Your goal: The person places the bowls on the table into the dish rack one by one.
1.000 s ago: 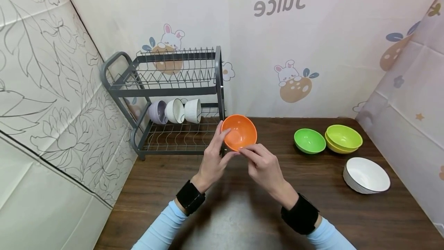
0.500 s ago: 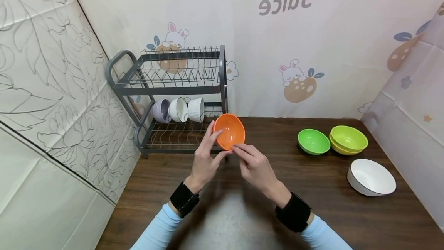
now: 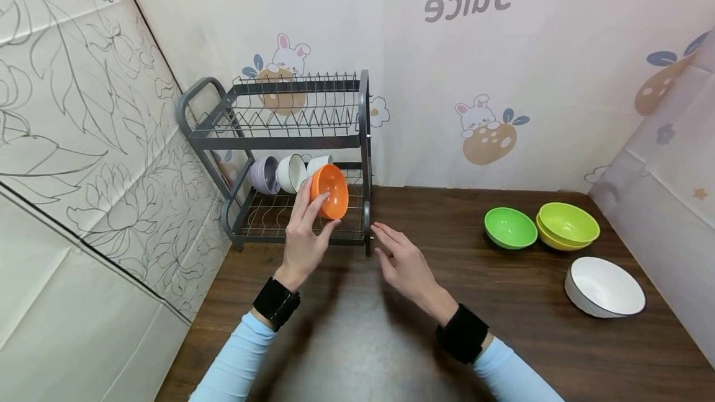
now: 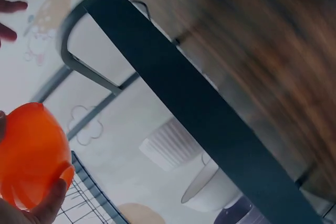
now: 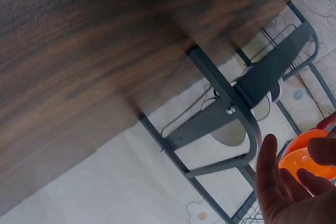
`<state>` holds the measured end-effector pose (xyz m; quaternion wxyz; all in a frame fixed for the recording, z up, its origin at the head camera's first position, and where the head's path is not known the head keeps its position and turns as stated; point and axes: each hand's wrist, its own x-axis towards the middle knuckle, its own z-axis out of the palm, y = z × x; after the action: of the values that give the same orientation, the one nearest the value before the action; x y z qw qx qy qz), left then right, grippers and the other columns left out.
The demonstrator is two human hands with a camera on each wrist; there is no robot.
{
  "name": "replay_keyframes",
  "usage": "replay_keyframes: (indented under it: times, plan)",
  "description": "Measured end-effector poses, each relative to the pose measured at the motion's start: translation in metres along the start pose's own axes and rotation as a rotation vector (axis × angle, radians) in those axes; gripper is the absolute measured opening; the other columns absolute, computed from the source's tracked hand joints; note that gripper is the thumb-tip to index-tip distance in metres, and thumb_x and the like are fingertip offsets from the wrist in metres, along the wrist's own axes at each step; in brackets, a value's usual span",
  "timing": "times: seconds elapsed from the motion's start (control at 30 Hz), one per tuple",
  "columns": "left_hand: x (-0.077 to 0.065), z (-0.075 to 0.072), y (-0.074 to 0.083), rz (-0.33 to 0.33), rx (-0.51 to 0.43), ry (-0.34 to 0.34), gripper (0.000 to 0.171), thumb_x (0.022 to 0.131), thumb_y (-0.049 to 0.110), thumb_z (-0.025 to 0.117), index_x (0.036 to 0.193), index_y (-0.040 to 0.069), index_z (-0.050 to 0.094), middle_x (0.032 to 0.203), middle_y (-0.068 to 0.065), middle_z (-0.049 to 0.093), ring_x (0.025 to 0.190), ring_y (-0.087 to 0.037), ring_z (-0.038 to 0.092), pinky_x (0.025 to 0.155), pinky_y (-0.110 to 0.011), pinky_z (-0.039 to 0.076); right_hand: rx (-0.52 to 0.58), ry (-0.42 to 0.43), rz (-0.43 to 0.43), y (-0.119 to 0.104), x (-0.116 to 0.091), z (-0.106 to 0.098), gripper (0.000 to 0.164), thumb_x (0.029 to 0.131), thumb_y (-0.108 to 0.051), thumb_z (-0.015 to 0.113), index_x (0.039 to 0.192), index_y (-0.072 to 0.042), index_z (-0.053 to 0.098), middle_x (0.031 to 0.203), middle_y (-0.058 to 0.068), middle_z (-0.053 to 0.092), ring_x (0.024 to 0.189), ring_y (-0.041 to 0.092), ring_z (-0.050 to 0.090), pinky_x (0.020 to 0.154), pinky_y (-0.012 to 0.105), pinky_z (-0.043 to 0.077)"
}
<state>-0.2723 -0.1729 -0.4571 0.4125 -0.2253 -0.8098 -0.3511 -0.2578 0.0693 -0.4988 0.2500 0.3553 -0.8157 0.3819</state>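
An orange bowl [image 3: 333, 192] is tilted on its side, its hollow facing right, in front of the lower tier of the dish rack [image 3: 279, 142]. My left hand [image 3: 304, 237] grips it by the rim, thumb below and fingers around the left side. In the left wrist view the orange bowl [image 4: 32, 153] shows with the thumb at its edge. My right hand [image 3: 406, 265] is apart from the bowl, its fingers extended beside the rack's right front leg, holding nothing. On the lower tier a purple bowl [image 3: 264, 175], a white bowl [image 3: 291, 174] and a ribbed white bowl [image 3: 319, 163] stand sideways, the last partly hidden.
At the right of the wooden table [image 3: 447, 327] sit a green bowl [image 3: 510, 228], a yellow-green bowl [image 3: 568, 223] stacked in a yellow one, and a larger white bowl [image 3: 605, 287]. A patterned wall covering [image 3: 419, 79] rises behind the rack.
The left hand has carried the orange bowl left to the rack's lower tier and turned it more sideways. The right hand has let go of the bowl. The view has shifted slightly.
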Motion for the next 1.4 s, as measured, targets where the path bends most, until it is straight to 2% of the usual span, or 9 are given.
replay_keyframes:
  times: [0.1,0.2,0.37,0.47,0.6,0.83,1.03,1.17,1.4]
  plan:
    - [0.009,0.005,-0.01,0.031,0.05,-0.054,0.068,0.078,-0.006,0.091,0.138,0.006,0.063,0.167,-0.017,0.035,0.153,-0.036,0.033,0.118,-0.048,0.04,-0.031,-0.086,0.074,0.002,0.0,0.005,0.055,0.096,0.004,0.072,0.149,0.003,0.056,0.154,0.018,0.053,0.129,0.032,0.06,0.086,0.04,0.059]
    - [0.016,0.012,-0.021,0.062,0.097,-0.11,0.067,0.078,-0.009,0.09,0.138,0.006,0.063,0.167,-0.018,0.034,0.153,-0.04,0.031,0.118,-0.049,0.039,-0.059,-0.158,0.119,0.003,-0.001,0.01,0.055,0.099,0.002,0.068,0.152,0.003,0.052,0.159,0.019,0.047,0.14,0.034,0.052,0.106,0.049,0.051]
    - [0.026,0.026,-0.038,0.077,0.151,-0.176,0.068,0.078,-0.01,0.088,0.139,0.005,0.062,0.167,-0.021,0.034,0.152,-0.042,0.032,0.114,-0.052,0.044,-0.087,-0.242,0.16,0.004,-0.003,0.017,0.052,0.104,0.004,0.056,0.156,0.004,0.045,0.166,0.018,0.036,0.152,0.035,0.036,0.12,0.049,0.036]
    - [0.035,0.035,-0.047,0.059,0.175,-0.218,0.068,0.079,-0.011,0.087,0.14,0.007,0.062,0.166,-0.021,0.035,0.152,-0.04,0.032,0.112,-0.053,0.046,-0.103,-0.268,0.178,0.004,-0.005,0.021,0.052,0.106,0.002,0.053,0.158,0.003,0.042,0.168,0.018,0.032,0.155,0.033,0.029,0.122,0.047,0.032]
    - [0.048,0.045,-0.055,0.036,0.194,-0.279,0.068,0.079,-0.012,0.086,0.139,0.008,0.062,0.166,-0.02,0.035,0.152,-0.038,0.032,0.109,-0.053,0.049,-0.112,-0.262,0.178,0.006,-0.008,0.027,0.054,0.108,-0.001,0.053,0.159,0.002,0.039,0.169,0.017,0.029,0.156,0.031,0.024,0.123,0.045,0.029]
    - [0.064,0.066,-0.065,0.026,0.233,-0.39,0.066,0.081,-0.01,0.086,0.139,0.008,0.06,0.164,-0.019,0.037,0.151,-0.037,0.032,0.111,-0.048,0.047,-0.143,-0.269,0.153,0.009,-0.011,0.035,0.054,0.109,-0.003,0.051,0.161,0.003,0.035,0.171,0.016,0.024,0.157,0.034,0.02,0.122,0.047,0.031]
    - [0.068,0.079,-0.068,0.018,0.276,-0.463,0.064,0.083,-0.01,0.084,0.14,0.007,0.061,0.164,-0.02,0.036,0.15,-0.037,0.033,0.109,-0.047,0.049,-0.126,-0.275,0.153,0.006,-0.01,0.034,0.051,0.112,-0.008,0.046,0.16,0.005,0.034,0.17,0.018,0.023,0.158,0.034,0.017,0.123,0.049,0.029]
    - [0.072,0.084,-0.071,0.002,0.282,-0.507,0.066,0.083,-0.01,0.084,0.142,0.007,0.061,0.166,-0.021,0.033,0.151,-0.037,0.032,0.113,-0.047,0.046,-0.126,-0.279,0.151,0.006,-0.008,0.032,0.05,0.114,-0.012,0.043,0.16,0.005,0.033,0.17,0.02,0.024,0.158,0.034,0.016,0.124,0.048,0.027]
    - [0.078,0.091,-0.077,-0.048,0.286,-0.537,0.068,0.082,-0.01,0.085,0.142,0.009,0.06,0.165,-0.021,0.035,0.151,-0.037,0.032,0.115,-0.046,0.043,-0.105,-0.285,0.153,0.004,-0.007,0.029,0.052,0.117,-0.023,0.034,0.161,0.006,0.032,0.17,0.02,0.024,0.159,0.031,0.014,0.126,0.046,0.023]
